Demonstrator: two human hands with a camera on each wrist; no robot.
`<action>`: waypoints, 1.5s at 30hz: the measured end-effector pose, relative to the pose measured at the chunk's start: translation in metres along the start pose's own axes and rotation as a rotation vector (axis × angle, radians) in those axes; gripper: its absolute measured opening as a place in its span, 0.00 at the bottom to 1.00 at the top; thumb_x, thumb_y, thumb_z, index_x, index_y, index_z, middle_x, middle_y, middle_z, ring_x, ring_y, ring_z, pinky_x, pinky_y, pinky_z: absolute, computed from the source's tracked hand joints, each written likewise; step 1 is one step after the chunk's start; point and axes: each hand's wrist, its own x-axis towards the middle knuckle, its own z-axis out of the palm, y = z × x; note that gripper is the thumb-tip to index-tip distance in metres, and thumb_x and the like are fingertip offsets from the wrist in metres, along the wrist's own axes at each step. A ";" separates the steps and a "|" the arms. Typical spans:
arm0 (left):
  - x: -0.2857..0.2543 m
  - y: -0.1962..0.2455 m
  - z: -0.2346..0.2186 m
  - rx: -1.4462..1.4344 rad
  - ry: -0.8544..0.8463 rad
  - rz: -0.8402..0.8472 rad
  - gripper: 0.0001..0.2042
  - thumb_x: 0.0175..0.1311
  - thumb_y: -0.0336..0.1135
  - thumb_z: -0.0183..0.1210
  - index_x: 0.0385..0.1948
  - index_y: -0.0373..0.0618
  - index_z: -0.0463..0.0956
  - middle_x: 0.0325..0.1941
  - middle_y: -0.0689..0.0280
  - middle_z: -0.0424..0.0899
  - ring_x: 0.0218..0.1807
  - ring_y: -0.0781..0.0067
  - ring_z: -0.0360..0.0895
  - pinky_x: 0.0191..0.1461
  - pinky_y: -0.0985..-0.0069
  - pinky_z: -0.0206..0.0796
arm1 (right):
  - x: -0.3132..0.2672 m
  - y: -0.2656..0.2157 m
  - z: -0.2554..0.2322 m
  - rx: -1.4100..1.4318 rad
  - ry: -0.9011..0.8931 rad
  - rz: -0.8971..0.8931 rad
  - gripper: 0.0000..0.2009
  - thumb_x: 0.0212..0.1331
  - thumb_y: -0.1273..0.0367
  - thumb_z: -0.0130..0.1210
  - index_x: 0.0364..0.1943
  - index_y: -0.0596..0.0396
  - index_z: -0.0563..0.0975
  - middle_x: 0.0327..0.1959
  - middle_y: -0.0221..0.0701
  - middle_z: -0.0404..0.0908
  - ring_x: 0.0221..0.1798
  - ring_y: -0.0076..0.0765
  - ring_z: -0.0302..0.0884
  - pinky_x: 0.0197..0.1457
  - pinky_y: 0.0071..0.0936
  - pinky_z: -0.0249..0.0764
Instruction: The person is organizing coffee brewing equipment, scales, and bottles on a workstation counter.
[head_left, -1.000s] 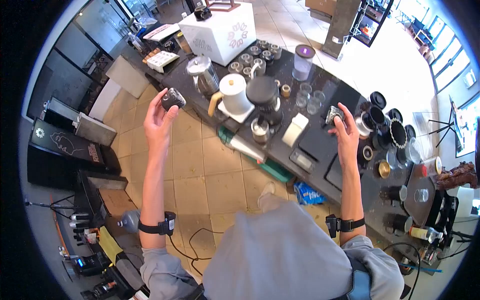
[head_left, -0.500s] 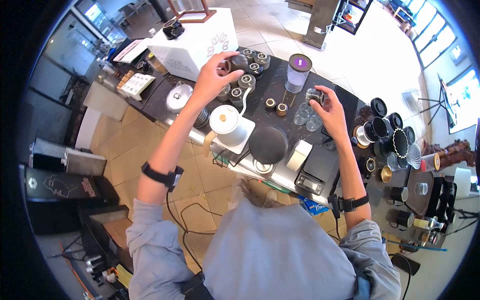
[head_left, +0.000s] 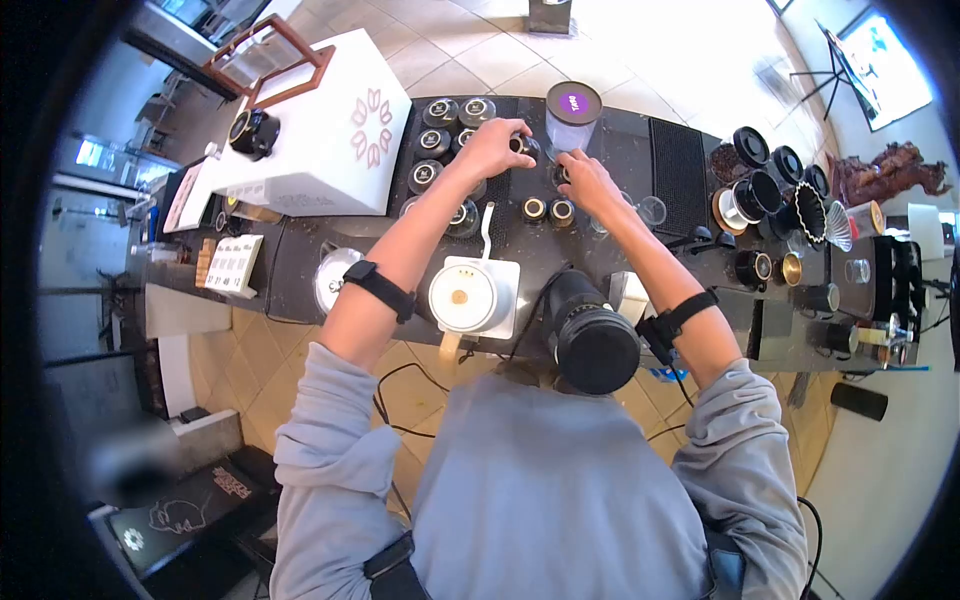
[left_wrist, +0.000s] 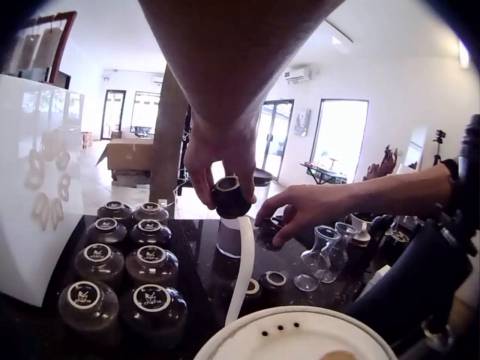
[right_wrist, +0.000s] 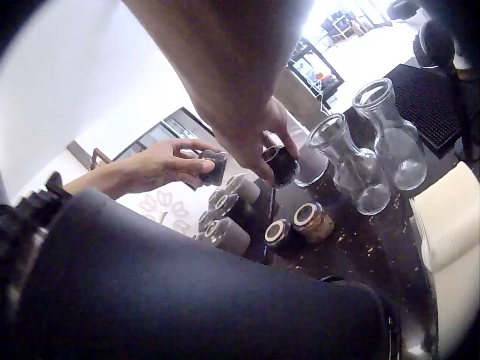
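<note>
Over the far part of the dark counter, my left hand grips a small dark jar from above, fingers and thumb on its sides. Just to its right and lower, my right hand holds another small dark jar, partly hidden by its fingers in the head view. Two small jars with round pale lid labels stand on the counter just in front of the right hand. Left of my left hand, several larger round jars with labelled lids stand in rows.
A purple-labelled canister stands behind my hands. Nearer me are a white gooseneck kettle and a tall black cylinder. Glass carafes stand beside the right hand. A white box is left; black drippers are right.
Both hands, each with its jar, have moved from wide apart towards each other, beside the small jars at the far part of the counter. The view has turned left and down.
</note>
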 end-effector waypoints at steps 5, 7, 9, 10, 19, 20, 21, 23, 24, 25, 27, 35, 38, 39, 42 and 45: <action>0.025 -0.029 0.028 0.039 -0.124 0.063 0.28 0.39 0.42 0.76 0.45 0.41 0.80 0.42 0.51 0.83 0.47 0.53 0.80 0.52 0.63 0.70 | 0.013 0.010 0.027 -0.075 -0.048 0.115 0.21 0.48 0.76 0.64 0.50 0.55 0.75 0.51 0.43 0.74 0.53 0.59 0.75 0.53 0.48 0.77; 0.031 -0.038 0.040 0.045 -0.140 0.067 0.27 0.39 0.42 0.76 0.44 0.41 0.80 0.43 0.50 0.83 0.48 0.52 0.80 0.53 0.63 0.70 | 0.019 0.016 0.034 -0.112 -0.088 0.110 0.20 0.49 0.76 0.63 0.50 0.54 0.76 0.51 0.43 0.74 0.52 0.58 0.76 0.51 0.48 0.79; 0.036 -0.045 0.049 0.052 -0.150 0.067 0.27 0.38 0.41 0.76 0.44 0.41 0.80 0.43 0.50 0.83 0.48 0.52 0.80 0.53 0.63 0.70 | 0.023 0.021 0.040 -0.114 -0.105 0.132 0.20 0.49 0.76 0.62 0.50 0.54 0.76 0.51 0.43 0.74 0.53 0.58 0.76 0.51 0.48 0.79; 0.038 -0.047 0.053 0.059 -0.159 0.084 0.27 0.38 0.41 0.76 0.44 0.41 0.80 0.43 0.49 0.83 0.49 0.51 0.80 0.54 0.62 0.70 | 0.024 0.021 0.042 -0.117 -0.119 0.146 0.20 0.49 0.76 0.62 0.50 0.53 0.76 0.52 0.44 0.74 0.53 0.58 0.76 0.50 0.48 0.80; 0.049 -0.063 0.077 0.124 -0.291 0.003 0.28 0.37 0.41 0.76 0.44 0.42 0.80 0.42 0.49 0.84 0.49 0.50 0.80 0.54 0.62 0.70 | 0.027 0.029 0.055 -0.105 -0.178 0.166 0.18 0.49 0.74 0.65 0.46 0.55 0.76 0.51 0.47 0.74 0.53 0.59 0.77 0.51 0.49 0.79; 0.048 -0.065 0.079 0.135 -0.296 0.001 0.28 0.37 0.42 0.76 0.44 0.42 0.80 0.42 0.49 0.84 0.49 0.50 0.80 0.55 0.62 0.70 | 0.027 0.030 0.057 -0.103 -0.182 0.171 0.18 0.49 0.74 0.65 0.46 0.55 0.76 0.51 0.47 0.74 0.53 0.59 0.77 0.51 0.49 0.79; 0.049 -0.068 0.081 0.131 -0.301 0.001 0.28 0.37 0.42 0.76 0.44 0.42 0.80 0.42 0.49 0.84 0.49 0.50 0.80 0.55 0.62 0.70 | 0.027 0.033 0.059 -0.098 -0.179 0.169 0.18 0.48 0.74 0.65 0.46 0.56 0.76 0.51 0.48 0.75 0.53 0.60 0.77 0.51 0.49 0.79; 0.050 -0.073 0.085 0.129 -0.312 0.005 0.28 0.37 0.42 0.76 0.44 0.42 0.80 0.43 0.49 0.84 0.49 0.50 0.80 0.55 0.62 0.70 | 0.028 0.039 0.063 -0.095 -0.179 0.170 0.18 0.48 0.73 0.66 0.46 0.56 0.76 0.50 0.48 0.75 0.52 0.60 0.77 0.51 0.49 0.79; 0.051 -0.074 0.088 0.125 -0.315 0.005 0.28 0.37 0.42 0.76 0.44 0.42 0.80 0.43 0.49 0.84 0.49 0.50 0.80 0.55 0.62 0.70 | 0.028 0.041 0.063 -0.075 -0.179 0.167 0.18 0.49 0.73 0.65 0.46 0.57 0.76 0.50 0.49 0.75 0.51 0.61 0.78 0.51 0.49 0.78; 0.052 -0.075 0.090 0.139 -0.339 -0.022 0.28 0.38 0.41 0.76 0.45 0.44 0.80 0.46 0.52 0.83 0.52 0.52 0.79 0.56 0.62 0.71 | 0.029 0.043 0.064 -0.056 -0.179 0.162 0.17 0.49 0.73 0.65 0.46 0.58 0.75 0.49 0.50 0.75 0.51 0.61 0.78 0.50 0.50 0.78; 0.053 -0.075 0.094 0.151 -0.363 -0.048 0.28 0.38 0.40 0.76 0.47 0.46 0.80 0.49 0.55 0.83 0.54 0.54 0.79 0.57 0.63 0.71 | 0.028 0.046 0.066 -0.043 -0.152 0.152 0.17 0.50 0.73 0.64 0.45 0.58 0.75 0.48 0.51 0.75 0.49 0.62 0.79 0.49 0.50 0.78; 0.050 -0.067 0.100 0.135 -0.393 -0.034 0.28 0.39 0.42 0.76 0.47 0.46 0.80 0.49 0.53 0.83 0.54 0.53 0.79 0.58 0.62 0.70 | 0.024 0.044 0.065 -0.077 -0.090 0.145 0.11 0.55 0.74 0.58 0.42 0.62 0.76 0.44 0.52 0.78 0.46 0.61 0.81 0.46 0.49 0.79; 0.053 -0.066 0.099 0.141 -0.423 -0.012 0.29 0.39 0.42 0.76 0.48 0.45 0.80 0.50 0.52 0.83 0.55 0.52 0.78 0.58 0.62 0.70 | 0.025 0.035 0.064 -0.147 -0.120 0.160 0.09 0.57 0.75 0.53 0.41 0.62 0.76 0.44 0.51 0.78 0.45 0.58 0.82 0.44 0.47 0.80; 0.054 -0.070 0.101 0.140 -0.422 -0.009 0.29 0.39 0.42 0.76 0.48 0.45 0.80 0.50 0.52 0.83 0.55 0.52 0.78 0.58 0.62 0.70 | 0.025 0.032 0.062 -0.164 -0.130 0.178 0.08 0.58 0.76 0.51 0.40 0.63 0.77 0.44 0.50 0.78 0.45 0.57 0.82 0.43 0.47 0.81; 0.057 -0.081 0.103 0.102 -0.400 0.063 0.28 0.40 0.44 0.75 0.45 0.42 0.81 0.43 0.49 0.84 0.48 0.49 0.81 0.54 0.61 0.71 | 0.026 0.030 0.057 -0.176 -0.158 0.198 0.08 0.59 0.76 0.50 0.39 0.63 0.78 0.44 0.50 0.79 0.45 0.57 0.82 0.43 0.46 0.81; 0.059 -0.085 0.103 0.072 -0.408 0.041 0.28 0.40 0.44 0.76 0.46 0.42 0.81 0.41 0.49 0.84 0.47 0.51 0.82 0.53 0.62 0.72 | 0.027 0.031 0.056 -0.154 -0.190 0.210 0.08 0.60 0.75 0.49 0.39 0.63 0.78 0.45 0.50 0.78 0.45 0.58 0.82 0.44 0.48 0.81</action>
